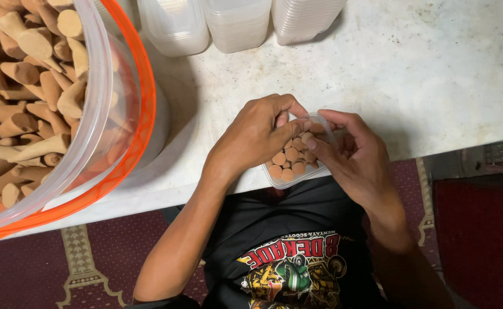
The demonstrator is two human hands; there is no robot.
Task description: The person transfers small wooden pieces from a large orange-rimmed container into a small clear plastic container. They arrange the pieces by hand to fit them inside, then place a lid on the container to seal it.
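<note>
Over the table edge (217, 189), both hands (260, 134) (348, 151) grip a small clear box (297, 163) of cones.

My work surface is a white table (423, 74), its top scuffed and stained grey in patches, with the near edge running just above my lap. On it, at far left, stands a large clear plastic tub (105, 114) with an orange rim, heaped with tan cone-shaped pieces (28, 86). Along the far edge stand three stacks of clear plastic containers (237, 23), side by side and close together. At the near edge rests a small clear rectangular container (294, 166), partly overhanging the table, packed with upright tan cones whose round bases face up. The right part of the tabletop carries only stains.
</note>
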